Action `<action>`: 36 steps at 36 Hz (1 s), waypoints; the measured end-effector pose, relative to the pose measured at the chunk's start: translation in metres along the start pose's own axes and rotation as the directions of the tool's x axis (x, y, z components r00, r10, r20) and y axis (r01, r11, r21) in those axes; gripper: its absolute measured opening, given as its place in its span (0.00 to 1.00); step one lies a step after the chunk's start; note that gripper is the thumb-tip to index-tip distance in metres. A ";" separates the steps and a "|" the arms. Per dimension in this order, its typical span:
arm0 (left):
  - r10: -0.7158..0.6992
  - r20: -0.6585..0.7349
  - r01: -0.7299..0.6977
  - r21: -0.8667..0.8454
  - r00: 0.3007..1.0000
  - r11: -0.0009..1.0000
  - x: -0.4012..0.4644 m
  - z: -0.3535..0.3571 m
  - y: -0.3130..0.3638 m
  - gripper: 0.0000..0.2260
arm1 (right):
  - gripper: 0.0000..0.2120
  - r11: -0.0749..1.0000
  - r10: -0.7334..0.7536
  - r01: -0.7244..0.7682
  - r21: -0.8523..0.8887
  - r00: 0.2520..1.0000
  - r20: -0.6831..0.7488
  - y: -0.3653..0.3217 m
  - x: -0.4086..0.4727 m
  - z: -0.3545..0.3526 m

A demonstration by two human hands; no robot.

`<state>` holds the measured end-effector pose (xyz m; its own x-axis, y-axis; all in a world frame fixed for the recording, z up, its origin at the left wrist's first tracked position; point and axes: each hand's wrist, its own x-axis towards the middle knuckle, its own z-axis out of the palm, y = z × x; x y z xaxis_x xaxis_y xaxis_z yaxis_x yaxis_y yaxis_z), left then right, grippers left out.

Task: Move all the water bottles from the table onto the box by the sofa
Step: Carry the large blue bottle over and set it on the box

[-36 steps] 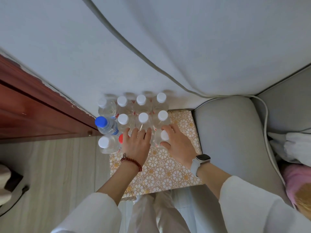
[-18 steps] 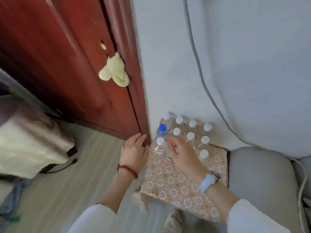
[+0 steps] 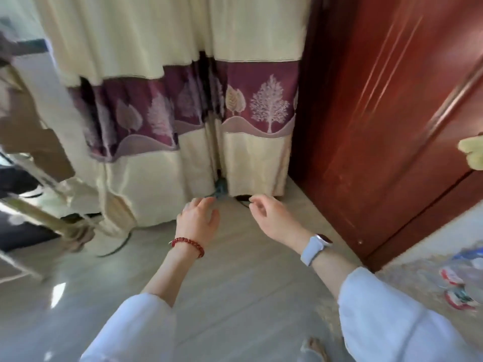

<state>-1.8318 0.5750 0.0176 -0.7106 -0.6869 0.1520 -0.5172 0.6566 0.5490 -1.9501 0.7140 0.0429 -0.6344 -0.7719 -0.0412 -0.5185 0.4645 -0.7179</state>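
Observation:
My left hand (image 3: pixel 197 220), with a red bead bracelet, hangs over the floor with fingers spread and nothing in it. My right hand (image 3: pixel 271 218), with a white watch on the wrist, is also free, fingers loosely curled and holding nothing. At the far right edge the patterned box (image 3: pixel 407 273) shows blurred, with water bottles (image 3: pixel 467 278) standing on it. Both hands are well to the left of the box. The table is out of view.
A cream and purple curtain (image 3: pixel 183 108) hangs straight ahead down to the pale wood floor (image 3: pixel 235 283). A red-brown wooden door (image 3: pixel 386 126) stands to the right. Blurred pale furniture legs (image 3: pixel 39 215) and a dark cable (image 3: pixel 115 246) lie at left.
The view has swung left from the box to the curtain. Both hands have come off the bottles and now hang free over the floor.

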 end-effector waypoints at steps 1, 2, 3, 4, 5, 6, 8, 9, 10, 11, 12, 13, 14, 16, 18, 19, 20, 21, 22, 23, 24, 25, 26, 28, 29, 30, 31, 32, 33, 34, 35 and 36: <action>-0.057 -0.028 0.057 -0.001 0.998 0.998 -0.005 -0.018 -0.027 0.17 | 0.15 0.999 -0.032 0.033 -0.007 0.998 0.047 -0.023 0.008 0.022; -0.117 -0.055 0.117 -0.008 0.992 0.993 -0.012 -0.034 -0.054 0.16 | 0.14 0.998 -0.066 0.068 -0.017 0.994 0.089 -0.046 0.015 0.044; -0.170 -0.080 0.169 -0.015 0.982 0.985 -0.018 -0.049 -0.078 0.15 | 0.14 0.994 -0.100 0.104 -0.029 0.987 0.126 -0.067 0.022 0.065; -0.217 -0.102 0.215 -0.023 0.971 0.976 -0.024 -0.064 -0.103 0.15 | 0.14 0.989 -0.133 0.141 -0.041 0.977 0.165 -0.088 0.029 0.086; -0.259 -0.124 0.256 -0.034 0.958 0.966 -0.031 -0.078 -0.126 0.15 | 0.15 0.982 -0.166 0.181 -0.056 0.964 0.209 -0.110 0.035 0.107; -0.302 -0.149 0.298 -0.048 0.942 0.953 -0.039 -0.092 -0.149 0.15 | 0.15 0.973 -0.195 0.219 -0.069 0.946 0.259 -0.131 0.041 0.129; -0.385 -0.205 0.378 -0.075 0.900 0.923 -0.059 -0.121 -0.195 0.15 | 0.15 0.954 -0.245 0.290 -0.075 0.899 0.362 -0.174 0.051 0.174; -0.425 -0.229 0.416 -0.087 0.876 0.905 -0.069 -0.135 -0.216 0.15 | 0.15 0.943 -0.272 0.326 -0.068 0.871 0.409 -0.195 0.055 0.196; -0.465 -0.251 0.456 -0.098 0.849 0.885 -0.079 -0.148 -0.239 0.15 | 0.15 0.930 -0.300 0.362 -0.057 0.840 0.452 -0.215 0.059 0.220; -0.503 -0.275 0.494 -0.108 0.819 0.863 -0.090 -0.162 -0.261 0.15 | 0.15 0.917 -0.327 0.398 -0.042 0.807 0.492 -0.236 0.063 0.244; -0.545 -0.300 0.534 -0.124 0.783 0.836 -0.100 -0.176 -0.284 0.15 | 0.15 0.904 -0.349 0.426 -0.024 0.770 0.534 -0.257 0.067 0.269; -0.581 -0.326 0.570 -0.139 0.746 0.810 -0.109 -0.190 -0.306 0.15 | 0.15 0.890 -0.371 0.455 -0.002 0.729 0.575 -0.277 0.070 0.294; -0.614 -0.349 0.604 -0.152 0.708 0.782 -0.117 -0.205 -0.329 0.14 | 0.15 0.875 -0.393 0.483 0.021 0.686 0.612 -0.298 0.072 0.320; -0.667 -0.390 0.661 -0.172 0.635 0.730 -0.132 -0.235 -0.374 0.14 | 0.16 0.841 -0.435 0.538 0.056 0.613 0.660 -0.340 0.077 0.370; -0.710 -0.433 0.715 -0.188 0.555 0.673 -0.145 -0.270 -0.422 0.15 | 0.17 0.796 -0.480 0.599 0.087 0.537 0.693 -0.386 0.082 0.421; -0.725 -0.454 0.739 -0.187 0.519 0.647 -0.151 -0.288 -0.444 0.15 | 0.17 0.771 -0.499 0.628 0.101 0.499 0.709 -0.409 0.083 0.445; -0.742 -0.470 0.765 -0.194 0.477 0.615 -0.158 -0.307 -0.466 0.15 | 0.17 0.749 -0.511 0.653 0.113 0.460 0.726 -0.433 0.084 0.471; -0.755 -0.491 0.785 -0.204 0.435 0.585 -0.165 -0.327 -0.486 0.15 | 0.16 0.725 -0.524 0.677 0.126 0.423 0.739 -0.457 0.085 0.495; -0.766 -0.506 0.805 -0.211 0.396 0.555 -0.172 -0.345 -0.504 0.15 | 0.16 0.700 -0.540 0.699 0.142 0.388 0.747 -0.481 0.085 0.519; -0.773 -0.522 0.823 -0.214 0.359 0.527 -0.180 -0.363 -0.522 0.15 | 0.16 0.675 -0.557 0.720 0.164 0.351 0.753 -0.504 0.084 0.542; -0.782 -0.534 0.840 -0.222 0.321 0.496 -0.189 -0.379 -0.539 0.15 | 0.16 0.653 -0.569 0.734 0.184 0.315 0.760 -0.528 0.081 0.563; -0.790 -0.546 0.854 -0.234 0.280 0.464 -0.199 -0.394 -0.554 0.15 | 0.16 0.628 -0.582 0.751 0.204 0.279 0.764 -0.551 0.078 0.583; -0.798 -0.554 0.867 -0.249 0.237 0.431 -0.210 -0.409 -0.568 0.15 | 0.16 0.599 -0.592 0.769 0.224 0.237 0.771 -0.573 0.073 0.604; -0.813 -0.565 0.886 -0.294 0.141 0.359 -0.236 -0.433 -0.593 0.14 | 0.16 0.544 -0.599 0.794 0.270 0.142 0.788 -0.613 0.059 0.642; -0.817 -0.571 0.892 -0.326 0.080 0.315 -0.253 -0.446 -0.607 0.14 | 0.16 0.512 -0.603 0.804 0.303 0.086 0.793 -0.634 0.049 0.667; -0.821 -0.570 0.894 -0.346 0.042 0.286 -0.265 -0.453 -0.615 0.14 | 0.16 0.492 -0.606 0.808 0.324 0.050 0.794 -0.647 0.042 0.682; -0.821 -0.571 0.895 -0.363 0.006 0.259 -0.277 -0.461 -0.624 0.14 | 0.16 0.470 -0.615 0.809 0.352 0.013 0.789 -0.660 0.035 0.698; -0.821 -0.570 0.894 -0.387 -0.039 0.227 -0.293 -0.469 -0.637 0.14 | 0.16 0.448 -0.615 0.810 0.378 -0.028 0.788 -0.675 0.025 0.719; -0.818 -0.569 0.889 -0.413 -0.083 0.197 -0.308 -0.478 -0.650 0.14 | 0.15 0.424 -0.617 0.812 0.400 -0.065 0.784 -0.690 0.014 0.739; -0.814 -0.568 0.883 -0.437 -0.123 0.171 -0.323 -0.487 -0.664 0.14 | 0.15 0.409 -0.612 0.814 0.413 -0.091 0.785 -0.705 0.005 0.757; -0.807 -0.568 0.878 -0.456 -0.159 0.148 -0.338 -0.497 -0.679 0.14 | 0.16 0.394 -0.611 0.814 0.427 -0.115 0.783 -0.720 -0.006 0.777; -0.801 -0.568 0.872 -0.472 -0.189 0.129 -0.352 -0.508 -0.694 0.14 | 0.16 0.382 -0.605 0.812 0.441 -0.140 0.783 -0.736 -0.016 0.795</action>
<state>-0.9803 0.2026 0.0006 0.8195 -0.5731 -0.0012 -0.4614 -0.6611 0.5917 -1.1028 0.0396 0.0194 0.8520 -0.5131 -0.1040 -0.4608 -0.6406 -0.6143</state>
